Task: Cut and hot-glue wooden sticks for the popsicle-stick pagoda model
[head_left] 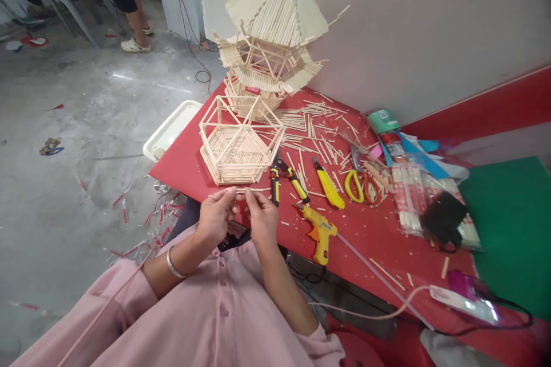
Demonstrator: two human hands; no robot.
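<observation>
My left hand [216,217] and my right hand [261,219] meet over my lap at the front edge of the red table [379,229]. Both pinch a thin wooden stick [241,191] held level between their fingertips. Just beyond the stick sits a hexagonal stick basket [238,145]. Behind the basket rises a tall stick pagoda model [272,40] with a slanted roof. A silver bangle [174,266] circles my left wrist.
Right of my hands lie pliers [284,179], a yellow utility knife [328,184], a yellow glue gun [318,230], scissors [359,180] and several loose sticks [321,126]. Stick packets [413,198] and a green sheet [512,223] lie far right. A person's legs [129,6] stand on the floor behind.
</observation>
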